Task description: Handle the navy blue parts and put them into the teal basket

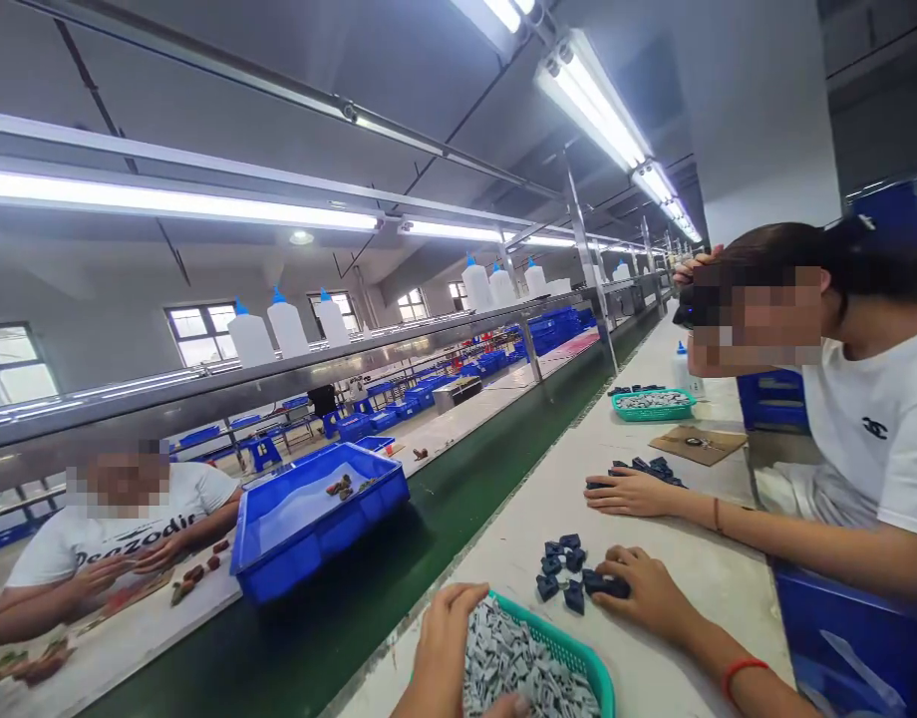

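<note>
My left hand (442,648) reaches into a teal mesh basket (578,653) at the bottom edge, its fingers curled into a pile of small grey parts (518,668). My right hand (648,593), with a red band at the wrist, rests on the white bench and pinches a dark blue piece (606,586). Just left of it lies a small cluster of dark blue pieces (561,563). Which grey parts the left hand grips is hidden under the palm.
A co-worker in a white shirt sits at my right, one hand (629,492) flat by more blue pieces. A green conveyor belt (429,538) runs along the bench's left. Across it stand a blue bin (316,519) and another seated person (122,543). A second teal basket (653,404) sits farther down.
</note>
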Demonstrator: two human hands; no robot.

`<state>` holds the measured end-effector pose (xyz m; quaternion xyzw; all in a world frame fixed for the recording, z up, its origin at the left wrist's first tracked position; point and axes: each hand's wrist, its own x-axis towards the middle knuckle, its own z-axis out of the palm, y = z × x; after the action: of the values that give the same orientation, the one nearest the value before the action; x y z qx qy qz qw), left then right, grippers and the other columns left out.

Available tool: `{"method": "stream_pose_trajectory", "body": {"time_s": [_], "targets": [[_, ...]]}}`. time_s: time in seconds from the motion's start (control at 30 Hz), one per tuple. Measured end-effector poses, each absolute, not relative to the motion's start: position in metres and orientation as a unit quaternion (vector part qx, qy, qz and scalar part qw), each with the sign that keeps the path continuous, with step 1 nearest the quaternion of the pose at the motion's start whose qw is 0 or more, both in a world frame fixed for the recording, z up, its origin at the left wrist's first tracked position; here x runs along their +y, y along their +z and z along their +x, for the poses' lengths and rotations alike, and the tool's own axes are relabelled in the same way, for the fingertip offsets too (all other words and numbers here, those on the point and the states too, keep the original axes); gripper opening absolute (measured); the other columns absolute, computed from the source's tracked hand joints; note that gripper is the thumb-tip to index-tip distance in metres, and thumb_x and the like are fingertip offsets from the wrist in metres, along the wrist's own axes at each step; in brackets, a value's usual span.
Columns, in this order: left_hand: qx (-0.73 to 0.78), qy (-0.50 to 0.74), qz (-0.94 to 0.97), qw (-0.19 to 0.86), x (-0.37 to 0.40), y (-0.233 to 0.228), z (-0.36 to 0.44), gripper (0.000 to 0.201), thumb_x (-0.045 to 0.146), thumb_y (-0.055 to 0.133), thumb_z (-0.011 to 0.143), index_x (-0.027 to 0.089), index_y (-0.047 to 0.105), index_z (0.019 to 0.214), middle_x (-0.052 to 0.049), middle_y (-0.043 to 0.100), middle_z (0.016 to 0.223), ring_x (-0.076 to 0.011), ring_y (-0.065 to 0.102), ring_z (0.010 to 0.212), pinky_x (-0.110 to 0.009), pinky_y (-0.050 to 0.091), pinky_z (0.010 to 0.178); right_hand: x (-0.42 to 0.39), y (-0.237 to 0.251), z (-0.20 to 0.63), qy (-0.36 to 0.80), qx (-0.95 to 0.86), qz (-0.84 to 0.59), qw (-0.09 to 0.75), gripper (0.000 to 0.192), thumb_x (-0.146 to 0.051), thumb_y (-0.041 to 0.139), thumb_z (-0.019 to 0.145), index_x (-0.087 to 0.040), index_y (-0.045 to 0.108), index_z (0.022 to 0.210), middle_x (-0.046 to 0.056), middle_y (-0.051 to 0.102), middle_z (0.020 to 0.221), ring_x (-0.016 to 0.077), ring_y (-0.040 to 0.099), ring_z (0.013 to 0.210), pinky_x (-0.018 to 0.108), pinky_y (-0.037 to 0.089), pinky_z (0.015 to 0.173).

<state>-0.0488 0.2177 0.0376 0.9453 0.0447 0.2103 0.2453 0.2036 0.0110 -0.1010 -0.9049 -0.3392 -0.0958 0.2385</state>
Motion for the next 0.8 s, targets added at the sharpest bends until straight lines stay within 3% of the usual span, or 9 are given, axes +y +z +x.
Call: {"method": "stream_pose_trajectory", "body": {"time_s": [0.07, 0.17, 0.33, 0.43, 0.53, 0.67, 0.8], "targets": [[0.009, 0.142, 0.962, 0.233, 0.2, 0.04, -0.002, 0.057, 0.028, 0.062, 0.072, 0.024, 0.05, 0.128, -0.009, 0.053, 0.131, -0.024, 0.046, 0.124, -0.039, 0.038, 0.104, 0.017, -0.104, 0.191, -0.113, -0.352, -0.9, 0.233, 0.027, -0.043, 0.052, 0.088, -0.017, 0.061, 0.09, 0.003, 0.061, 0.095, 0.0174, 0.055, 0.094, 0.039, 0.041, 0.086], [-0.019, 0.042, 0.982, 0.182, 0.18, 0.033, 0.061, 0.058, 0.029, 0.068, 0.075, 0.019, 0.047, 0.129, -0.012, 0.046, 0.138, -0.0313, 0.038, 0.129, -0.055, 0.03, 0.106, 0.023, -0.108, 0.175, -0.138, -0.341, -0.901, 0.228, 0.02, -0.035, 0.052, 0.088, -0.017, 0.06, 0.082, 0.001, 0.061, 0.086, 0.0169, 0.055, 0.09, 0.038, 0.041, 0.085], [0.021, -0.096, 0.989, 0.108, 0.17, 0.002, 0.138, 0.073, 0.033, 0.067, 0.079, 0.026, 0.029, 0.141, -0.012, 0.019, 0.154, -0.0412, 0.015, 0.138, -0.07, 0.019, 0.105, 0.023, -0.108, 0.175, -0.159, -0.313, -0.903, 0.247, 0.013, -0.025, 0.052, 0.088, -0.017, 0.06, 0.082, 0.001, 0.062, 0.085, 0.0162, 0.057, 0.088, 0.038, 0.042, 0.084], [0.021, -0.131, 0.986, 0.103, 0.173, -0.016, 0.163, 0.083, 0.032, 0.068, 0.078, 0.03, 0.019, 0.144, -0.012, 0.008, 0.157, -0.0437, 0.01, 0.138, -0.072, 0.022, 0.103, 0.023, -0.107, 0.18, -0.162, -0.297, -0.906, 0.255, 0.014, -0.026, 0.053, 0.088, -0.017, 0.06, 0.08, 0.001, 0.063, 0.084, 0.0158, 0.058, 0.088, 0.038, 0.043, 0.083], [-0.026, -0.117, 0.987, 0.104, 0.174, -0.027, 0.17, 0.072, 0.032, 0.066, 0.08, 0.029, 0.028, 0.141, -0.011, 0.015, 0.156, -0.0412, 0.018, 0.137, -0.069, 0.024, 0.104, 0.025, -0.103, 0.178, -0.156, -0.28, -0.913, 0.254, 0.017, -0.03, 0.055, 0.088, -0.016, 0.06, 0.079, 0.001, 0.063, 0.084, 0.0155, 0.058, 0.088, 0.038, 0.046, 0.082], [-0.091, -0.055, 0.989, 0.1, 0.166, -0.033, 0.158, 0.044, 0.032, 0.063, 0.082, 0.024, 0.052, 0.124, -0.009, 0.038, 0.145, -0.0334, 0.035, 0.13, -0.061, 0.03, 0.104, 0.026, -0.092, 0.169, -0.145, -0.243, -0.927, 0.247, 0.02, -0.035, 0.055, 0.089, -0.015, 0.061, 0.089, 0.002, 0.062, 0.094, 0.016, 0.058, 0.094, 0.04, 0.046, 0.087], [-0.075, -0.004, 0.991, 0.113, 0.156, -0.034, 0.149, 0.034, 0.031, 0.059, 0.084, 0.021, 0.056, 0.116, -0.009, 0.043, 0.139, -0.031, 0.04, 0.125, -0.056, 0.037, 0.099, 0.028, -0.085, 0.171, -0.133, -0.191, -0.943, 0.238, 0.023, -0.036, 0.055, 0.089, -0.015, 0.06, 0.097, 0.004, 0.062, 0.1, 0.0166, 0.058, 0.096, 0.04, 0.047, 0.087]]}}
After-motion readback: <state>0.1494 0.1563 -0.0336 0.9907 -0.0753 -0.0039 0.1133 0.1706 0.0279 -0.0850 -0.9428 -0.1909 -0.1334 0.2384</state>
